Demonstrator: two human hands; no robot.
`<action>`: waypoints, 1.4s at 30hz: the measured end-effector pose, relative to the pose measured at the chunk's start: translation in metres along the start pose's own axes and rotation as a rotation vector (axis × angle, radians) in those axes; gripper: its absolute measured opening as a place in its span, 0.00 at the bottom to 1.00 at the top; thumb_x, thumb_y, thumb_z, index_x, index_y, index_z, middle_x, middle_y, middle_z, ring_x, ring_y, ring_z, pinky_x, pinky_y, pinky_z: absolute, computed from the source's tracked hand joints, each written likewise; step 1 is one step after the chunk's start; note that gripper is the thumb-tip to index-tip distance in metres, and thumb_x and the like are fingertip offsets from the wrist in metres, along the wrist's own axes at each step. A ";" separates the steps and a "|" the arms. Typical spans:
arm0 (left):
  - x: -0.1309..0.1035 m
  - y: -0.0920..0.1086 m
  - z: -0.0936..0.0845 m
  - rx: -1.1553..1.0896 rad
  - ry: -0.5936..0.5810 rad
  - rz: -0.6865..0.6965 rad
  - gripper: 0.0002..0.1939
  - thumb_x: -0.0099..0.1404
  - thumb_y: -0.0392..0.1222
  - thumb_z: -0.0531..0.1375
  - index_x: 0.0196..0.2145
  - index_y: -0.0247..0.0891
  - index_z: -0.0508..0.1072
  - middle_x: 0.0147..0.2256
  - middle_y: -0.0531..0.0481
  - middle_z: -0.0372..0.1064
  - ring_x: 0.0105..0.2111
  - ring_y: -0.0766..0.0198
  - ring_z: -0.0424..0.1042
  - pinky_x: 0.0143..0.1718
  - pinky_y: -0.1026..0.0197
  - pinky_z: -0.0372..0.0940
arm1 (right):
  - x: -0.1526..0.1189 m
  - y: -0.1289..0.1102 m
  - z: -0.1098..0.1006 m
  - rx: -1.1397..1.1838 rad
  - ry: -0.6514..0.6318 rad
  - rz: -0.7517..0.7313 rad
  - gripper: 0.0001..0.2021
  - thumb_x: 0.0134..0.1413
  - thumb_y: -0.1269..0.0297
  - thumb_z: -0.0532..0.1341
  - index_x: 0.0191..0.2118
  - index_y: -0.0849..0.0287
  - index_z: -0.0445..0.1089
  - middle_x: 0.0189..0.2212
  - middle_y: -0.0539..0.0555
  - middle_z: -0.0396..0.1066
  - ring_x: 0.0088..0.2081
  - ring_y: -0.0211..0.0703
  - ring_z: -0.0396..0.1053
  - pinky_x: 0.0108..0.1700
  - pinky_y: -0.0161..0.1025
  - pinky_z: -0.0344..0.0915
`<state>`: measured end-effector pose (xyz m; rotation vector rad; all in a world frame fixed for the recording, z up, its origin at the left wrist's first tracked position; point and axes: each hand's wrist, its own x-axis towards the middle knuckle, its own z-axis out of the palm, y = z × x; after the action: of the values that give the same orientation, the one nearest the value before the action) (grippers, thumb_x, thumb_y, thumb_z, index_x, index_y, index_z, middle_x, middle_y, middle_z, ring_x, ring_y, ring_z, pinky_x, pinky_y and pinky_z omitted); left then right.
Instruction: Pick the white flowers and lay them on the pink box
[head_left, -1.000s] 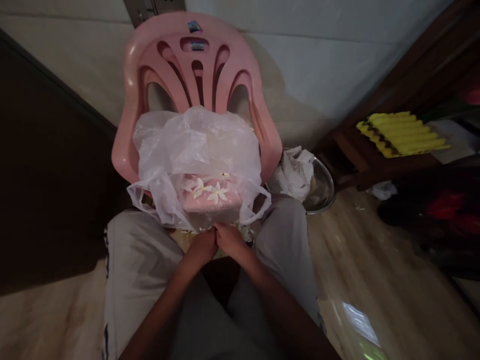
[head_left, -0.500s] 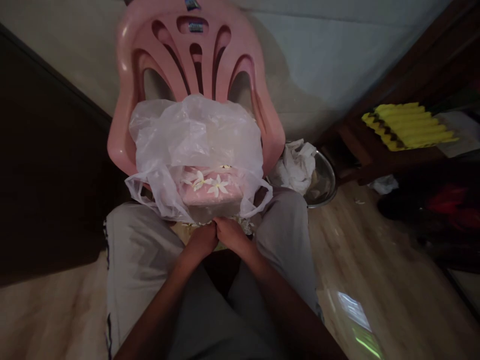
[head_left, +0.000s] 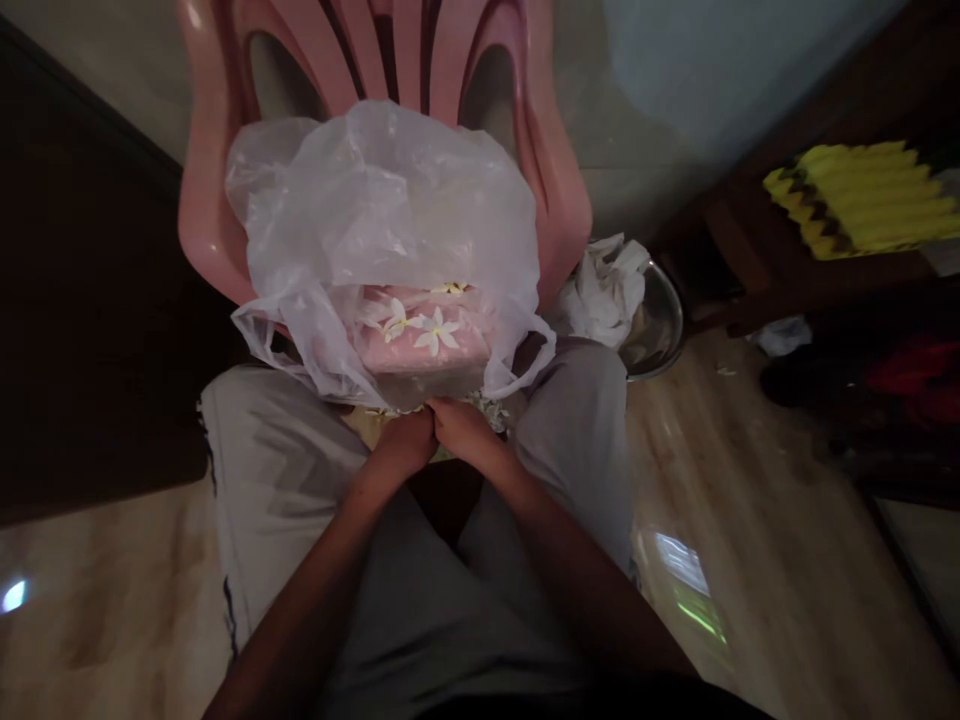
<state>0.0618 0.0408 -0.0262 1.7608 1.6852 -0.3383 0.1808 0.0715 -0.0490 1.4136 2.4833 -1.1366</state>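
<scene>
My left hand point(head_left: 407, 442) and my right hand point(head_left: 466, 432) meet between my knees, fingers curled closed and touching each other. Whatever they pinch is too small or hidden to make out. Just beyond them a translucent plastic bag point(head_left: 397, 220) lies on a pink plastic chair point(head_left: 564, 215), its mouth and handle loops facing me. A couple of white flowers point(head_left: 437, 332) with narrow petals rest on the pink seat at the bag's opening. More small white flowers or buds point(head_left: 491, 410) lie below, beside my right hand, partly covered by it.
To the right of the chair stands a metal basin point(head_left: 670, 320) holding crumpled white plastic point(head_left: 607, 295). A yellow ridged tray point(head_left: 870, 200) rests on a dark wooden piece of furniture at the right. A dark panel point(head_left: 90, 300) rises on the left.
The view has tilted down and closer, so the chair's top has left the picture. My hands stay together in almost the same pose.
</scene>
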 end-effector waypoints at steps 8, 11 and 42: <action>0.001 0.001 0.001 0.009 -0.029 -0.007 0.17 0.66 0.34 0.51 0.50 0.31 0.71 0.46 0.34 0.76 0.46 0.51 0.77 0.44 0.57 0.68 | -0.002 0.001 -0.001 -0.062 -0.020 0.001 0.14 0.64 0.73 0.50 0.48 0.58 0.70 0.45 0.59 0.75 0.45 0.46 0.73 0.44 0.39 0.62; 0.001 0.002 0.000 0.014 -0.033 -0.009 0.16 0.66 0.34 0.52 0.49 0.31 0.71 0.46 0.34 0.77 0.46 0.51 0.77 0.44 0.57 0.68 | -0.002 0.001 -0.002 -0.080 -0.033 0.008 0.14 0.63 0.73 0.50 0.48 0.58 0.69 0.44 0.59 0.75 0.44 0.46 0.72 0.43 0.39 0.62; 0.002 0.001 0.003 -0.006 -0.025 -0.011 0.18 0.66 0.33 0.52 0.51 0.29 0.72 0.45 0.32 0.76 0.46 0.48 0.76 0.46 0.54 0.68 | 0.001 0.005 0.004 -0.033 -0.027 -0.010 0.15 0.62 0.74 0.50 0.49 0.57 0.69 0.46 0.58 0.75 0.47 0.45 0.71 0.46 0.37 0.61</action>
<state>0.0637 0.0402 -0.0293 1.7364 1.6779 -0.3581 0.1825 0.0716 -0.0550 1.3706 2.4817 -1.1030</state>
